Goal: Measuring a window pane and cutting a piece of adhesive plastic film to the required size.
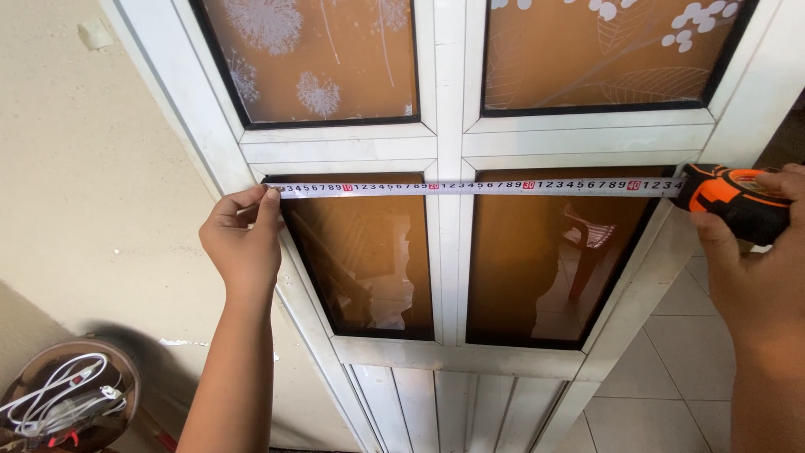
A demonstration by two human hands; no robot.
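Tape measure blade (478, 187) stretched level across a white-framed door (449, 143), spanning from the left edge of the frame to the right edge, just along the top of the two lower amber glass panes (537, 268). Left hand (243, 243) at the left end, fingers (267, 205) pinched narrow on the blade's tip and pressing it against the frame. Right hand (759, 252) at the right end, fingers wrapped around the orange and black tape measure case (734, 200), thumb along its near side. Blade touching the white centre post of the door where the two panes meet. Two upper panes (323, 59) above the blade, amber too, printed with pale dandelion and leaf patterns. White slatted panel (453, 407) below the lower panes. Cream wall (92, 193) to the left of the door, with a small piece of tape stuck near its top. Round brown container (126, 369) at the near left corner, holding a coiled white cable (59, 394). Pale tiled floor (671, 377) at the near right, beside the door's edge.
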